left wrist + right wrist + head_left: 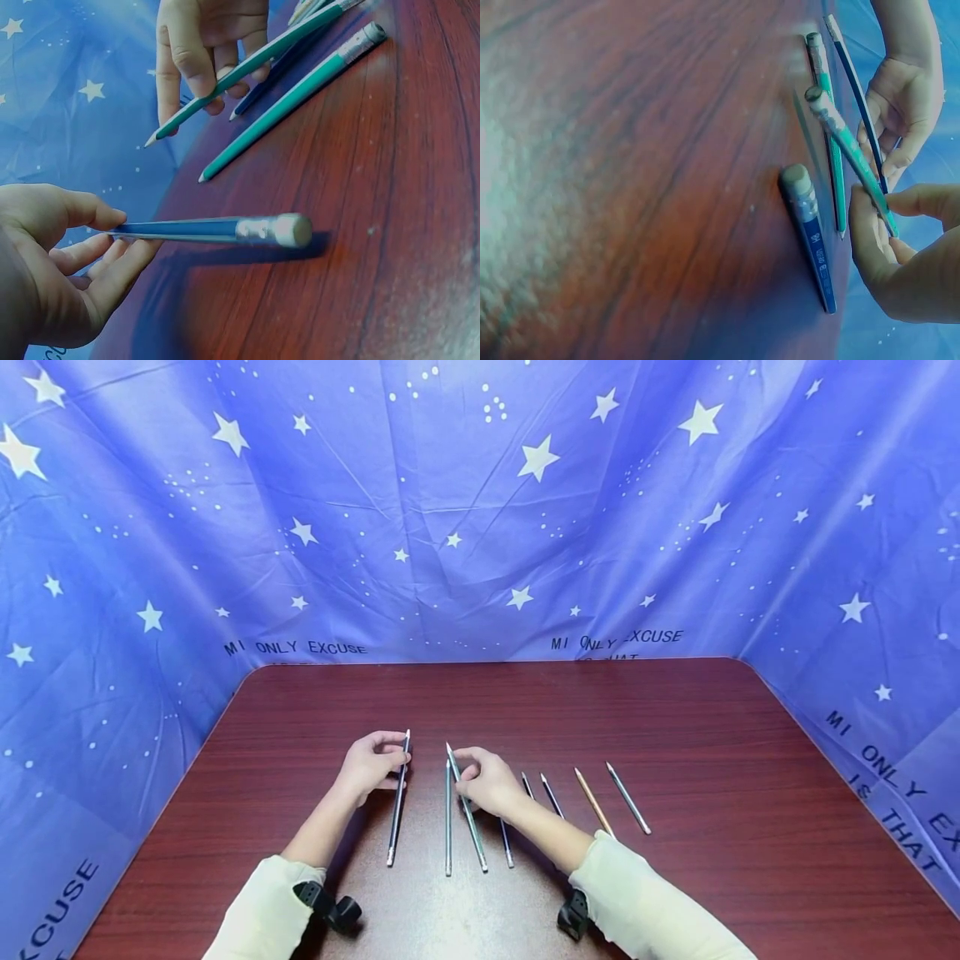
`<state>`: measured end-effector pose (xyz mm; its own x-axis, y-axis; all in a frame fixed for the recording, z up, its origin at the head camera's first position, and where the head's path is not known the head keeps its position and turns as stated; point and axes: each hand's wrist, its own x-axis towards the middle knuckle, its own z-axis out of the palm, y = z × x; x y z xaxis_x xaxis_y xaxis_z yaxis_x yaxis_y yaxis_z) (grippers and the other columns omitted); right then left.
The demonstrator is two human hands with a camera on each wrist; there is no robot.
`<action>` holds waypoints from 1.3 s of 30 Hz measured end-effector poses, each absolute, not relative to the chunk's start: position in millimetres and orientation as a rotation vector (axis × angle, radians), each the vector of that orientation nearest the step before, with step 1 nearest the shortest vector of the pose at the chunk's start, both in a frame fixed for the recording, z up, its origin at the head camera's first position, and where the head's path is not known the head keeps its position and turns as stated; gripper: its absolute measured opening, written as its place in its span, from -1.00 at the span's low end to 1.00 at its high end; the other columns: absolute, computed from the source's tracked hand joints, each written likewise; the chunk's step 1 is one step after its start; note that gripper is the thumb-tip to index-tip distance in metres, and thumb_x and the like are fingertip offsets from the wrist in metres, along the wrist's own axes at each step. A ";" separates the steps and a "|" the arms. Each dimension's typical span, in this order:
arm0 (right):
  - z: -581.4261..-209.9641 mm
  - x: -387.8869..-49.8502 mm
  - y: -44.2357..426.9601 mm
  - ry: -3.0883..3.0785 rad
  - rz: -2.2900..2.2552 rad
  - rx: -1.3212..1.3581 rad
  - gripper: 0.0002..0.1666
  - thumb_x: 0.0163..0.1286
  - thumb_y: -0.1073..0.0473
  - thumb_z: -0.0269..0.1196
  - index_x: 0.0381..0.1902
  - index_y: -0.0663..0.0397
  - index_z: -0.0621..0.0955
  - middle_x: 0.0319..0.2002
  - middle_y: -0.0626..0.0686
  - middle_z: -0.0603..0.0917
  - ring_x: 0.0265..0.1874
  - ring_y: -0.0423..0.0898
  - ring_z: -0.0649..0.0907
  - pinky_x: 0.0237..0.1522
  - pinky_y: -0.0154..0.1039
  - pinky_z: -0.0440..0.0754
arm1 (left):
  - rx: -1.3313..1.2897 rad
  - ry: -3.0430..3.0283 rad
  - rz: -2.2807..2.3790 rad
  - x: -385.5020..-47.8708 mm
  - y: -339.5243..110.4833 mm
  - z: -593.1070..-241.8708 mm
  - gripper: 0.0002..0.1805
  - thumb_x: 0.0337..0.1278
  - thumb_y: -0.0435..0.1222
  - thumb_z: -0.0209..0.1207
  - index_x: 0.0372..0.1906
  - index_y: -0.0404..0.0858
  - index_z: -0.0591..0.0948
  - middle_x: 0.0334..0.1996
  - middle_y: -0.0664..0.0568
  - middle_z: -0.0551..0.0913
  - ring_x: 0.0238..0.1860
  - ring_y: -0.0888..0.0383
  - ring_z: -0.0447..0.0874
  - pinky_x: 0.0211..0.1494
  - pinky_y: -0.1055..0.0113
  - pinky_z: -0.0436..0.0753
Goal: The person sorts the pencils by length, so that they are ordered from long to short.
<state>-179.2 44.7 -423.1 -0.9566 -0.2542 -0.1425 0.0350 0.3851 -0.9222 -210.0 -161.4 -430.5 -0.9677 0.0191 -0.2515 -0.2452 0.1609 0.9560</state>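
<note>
2 forearms (322, 831) angled inward | left grip (369, 770): pinching | right grip (491, 783): pinching

Black capitals (296, 648) are reading "MI ONLY EXCUSE" and "IS THAT" on the starry blue cloth (450, 468), while a blue pencil (814, 241) is bearing illegible small print (822, 259).

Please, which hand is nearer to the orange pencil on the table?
Right: the right hand, pinching a green pencil, is left of the orange pencil, with dark pencils between; the left hand, holding a blue pencil, is farther left.
</note>
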 end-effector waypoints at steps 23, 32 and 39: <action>-409.4 -190.8 63.1 2.259 -1.777 -0.068 -0.38 0.19 0.38 0.21 0.24 0.14 0.39 -0.40 0.06 0.59 -0.50 -0.13 0.64 -0.42 -0.19 0.72 | -0.215 2.189 1.988 -211.7 -138.0 -420.8 -0.55 0.02 -0.46 0.21 0.09 -0.35 0.49 -0.30 -0.02 0.64 -0.49 0.22 0.62 -0.39 0.26 0.73; -409.5 -191.5 65.1 2.217 -1.858 -0.002 -0.39 0.17 0.42 0.20 0.22 0.14 0.42 -0.41 0.05 0.57 -0.30 0.11 0.69 -0.38 -0.12 0.73 | -0.226 2.177 2.008 -211.1 -129.7 -422.1 -0.56 0.02 -0.46 0.22 0.09 -0.32 0.50 -0.23 -0.10 0.65 -0.48 0.20 0.63 -0.39 0.25 0.73; -413.9 -192.3 65.3 2.197 -1.878 0.005 -0.40 0.18 0.43 0.18 0.22 0.14 0.42 -0.42 0.05 0.56 -0.34 0.04 0.69 -0.42 -0.17 0.72 | -0.224 2.157 2.027 -213.5 -125.7 -421.3 -0.56 0.02 -0.46 0.22 0.09 -0.30 0.50 -0.27 -0.04 0.65 -0.47 0.21 0.65 -0.41 0.26 0.73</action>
